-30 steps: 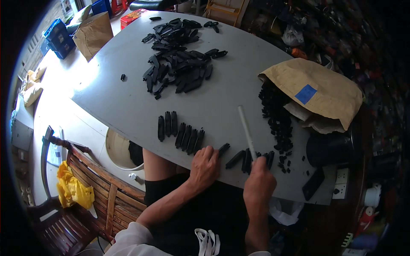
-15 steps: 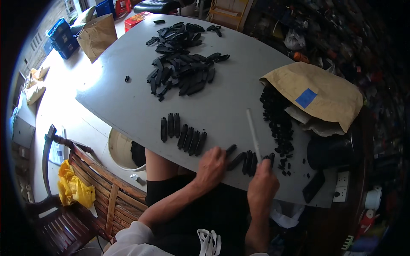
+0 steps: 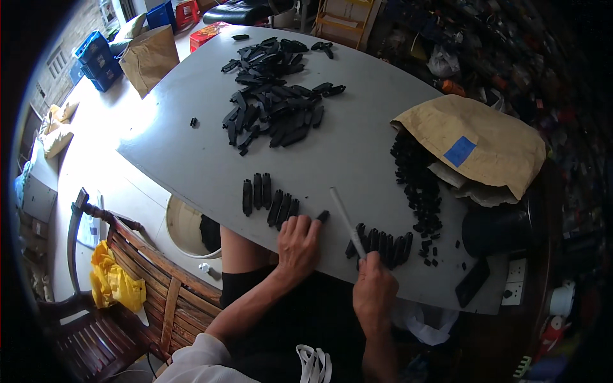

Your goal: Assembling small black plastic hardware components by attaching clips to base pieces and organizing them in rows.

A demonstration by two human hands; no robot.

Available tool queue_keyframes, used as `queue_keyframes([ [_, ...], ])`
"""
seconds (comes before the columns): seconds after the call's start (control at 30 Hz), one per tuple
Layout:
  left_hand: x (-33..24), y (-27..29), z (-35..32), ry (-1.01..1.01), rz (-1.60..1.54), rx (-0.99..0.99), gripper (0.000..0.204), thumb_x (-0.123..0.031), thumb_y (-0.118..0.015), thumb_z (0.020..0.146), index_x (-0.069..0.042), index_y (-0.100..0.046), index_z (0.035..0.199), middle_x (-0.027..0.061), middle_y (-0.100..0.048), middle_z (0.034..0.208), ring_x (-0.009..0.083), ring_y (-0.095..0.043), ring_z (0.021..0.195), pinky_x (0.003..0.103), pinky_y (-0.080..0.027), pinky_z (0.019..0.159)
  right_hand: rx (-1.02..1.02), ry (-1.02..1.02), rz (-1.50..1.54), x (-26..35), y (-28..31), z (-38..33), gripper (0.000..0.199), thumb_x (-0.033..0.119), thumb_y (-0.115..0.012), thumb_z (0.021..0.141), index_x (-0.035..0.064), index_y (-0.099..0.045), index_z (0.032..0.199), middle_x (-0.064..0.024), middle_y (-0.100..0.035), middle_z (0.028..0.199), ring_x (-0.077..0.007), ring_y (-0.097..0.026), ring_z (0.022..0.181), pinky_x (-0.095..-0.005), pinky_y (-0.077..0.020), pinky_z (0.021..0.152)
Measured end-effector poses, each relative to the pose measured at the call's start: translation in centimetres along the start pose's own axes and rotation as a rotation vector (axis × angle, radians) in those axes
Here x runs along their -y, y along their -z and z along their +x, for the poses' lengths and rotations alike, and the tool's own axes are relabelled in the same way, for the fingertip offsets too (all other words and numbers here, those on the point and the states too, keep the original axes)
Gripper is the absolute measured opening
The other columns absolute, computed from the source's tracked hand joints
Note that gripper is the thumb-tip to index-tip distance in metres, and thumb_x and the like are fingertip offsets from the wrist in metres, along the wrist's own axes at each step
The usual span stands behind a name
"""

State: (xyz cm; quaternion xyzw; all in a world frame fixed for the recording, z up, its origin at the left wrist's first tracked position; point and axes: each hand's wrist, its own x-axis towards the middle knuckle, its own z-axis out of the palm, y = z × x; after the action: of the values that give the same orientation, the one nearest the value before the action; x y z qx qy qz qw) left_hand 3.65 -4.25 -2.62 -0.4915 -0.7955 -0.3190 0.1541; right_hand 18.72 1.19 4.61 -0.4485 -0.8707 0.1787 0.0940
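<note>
My left hand (image 3: pixel 297 250) is closed around a black oblong plastic piece (image 3: pixel 323 216), whose end sticks out past the fingertips near the table's front edge. It rests beside a row of similar black pieces (image 3: pixel 276 207), part of which the fingers cover. My right hand (image 3: pixel 374 284) grips the lower end of a slim, pale rod (image 3: pixel 345 214), which slants up and to the left over the table. Just beyond the right hand stands another row of black oblong pieces (image 3: pixel 389 246), set side by side; the hand and rod hide some of them.
A large heap of black pieces (image 3: pixel 274 105) covers the far part of the grey table (image 3: pixel 191 166). On the right, small black parts (image 3: pixel 418 182) spill from a brown paper bag (image 3: pixel 485 140). A black container (image 3: pixel 491 230) and a dark flat phone-like object (image 3: pixel 472 281) are nearby.
My left hand has moved left with the black piece, towards the left row. My right hand has shifted left and slightly down, the rod tilting further left, uncovering more of the right row.
</note>
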Motion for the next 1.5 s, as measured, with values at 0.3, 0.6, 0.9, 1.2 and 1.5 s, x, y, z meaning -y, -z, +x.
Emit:
queue_keyframes([
  [0.3, -1.0, -0.4, -0.7, -0.018, -0.154, 0.035, 0.018, -0.002, -0.058, 0.073, -0.001, -0.055, 0.091, 0.0117, -0.048, 0.08, 0.0273, -0.05, 0.075, 0.037, -0.04, 0.067, 0.045, -0.017, -0.088, 1.4, 0.5, 1.1, 0.012, 0.014, -0.049, 0.095, 0.0022, -0.049, 0.091, -0.019, -0.063, 0.082, -0.0382, -0.064, 0.076, -0.046, -0.05, 0.065],
  [0.6, -0.8, -0.8, -0.9, -0.03, -0.207, 0.01, 0.014, -0.002, -0.059, 0.073, -0.001, -0.054, 0.086, 0.0115, -0.046, 0.078, 0.0273, -0.048, 0.074, 0.037, -0.039, 0.067, 0.187, -0.026, -0.247, 1.1, -0.7, 2.4, 0.012, 0.012, -0.044, 0.096, 0.0022, -0.05, 0.091, -0.0198, -0.065, 0.083, -0.0367, -0.066, 0.081, -0.0447, -0.0517, 0.067],
  [0.9, -1.6, -0.9, -1.0, -0.087, -0.26, 0.132, 0.024, -0.013, -0.064, 0.077, -0.002, -0.057, 0.097, 0.0118, -0.048, 0.088, 0.0259, -0.05, 0.08, 0.037, -0.039, 0.069, -0.123, -0.067, -0.034, 1.5, 2.2, 1.7, 0.013, 0.014, -0.046, 0.097, 0.0036, -0.047, 0.09, -0.0193, -0.061, 0.075, -0.0369, -0.062, 0.07, -0.0456, -0.0453, 0.059],
  [1.2, 1.9, 1.6, -0.5, 0.156, 0.114, -0.049, 0.039, -0.013, -0.071, 0.07, -0.007, -0.06, 0.107, 0.0094, -0.048, 0.092, 0.0273, -0.048, 0.085, 0.04, -0.038, 0.074, -0.017, -0.034, -0.006, 0.7, 0.4, 0.5, 0.014, 0.015, -0.049, 0.095, 0.0036, -0.047, 0.088, -0.0175, -0.059, 0.074, -0.0383, -0.061, 0.069, -0.0458, -0.046, 0.058],
  [1.5, -0.3, -0.5, -1.4, 0.02, -0.212, -0.014, 0.024, -0.001, -0.06, 0.073, 0.0, -0.055, 0.096, 0.0129, -0.048, 0.081, 0.029, -0.049, 0.076, 0.038, -0.041, 0.067, 0.06, 0.01, -0.052, 1.5, -0.6, 0.9, 0.013, 0.014, -0.049, 0.095, 0.0027, -0.049, 0.088, -0.0194, -0.062, 0.076, -0.0392, -0.062, 0.072, -0.0462, -0.047, 0.061],
])
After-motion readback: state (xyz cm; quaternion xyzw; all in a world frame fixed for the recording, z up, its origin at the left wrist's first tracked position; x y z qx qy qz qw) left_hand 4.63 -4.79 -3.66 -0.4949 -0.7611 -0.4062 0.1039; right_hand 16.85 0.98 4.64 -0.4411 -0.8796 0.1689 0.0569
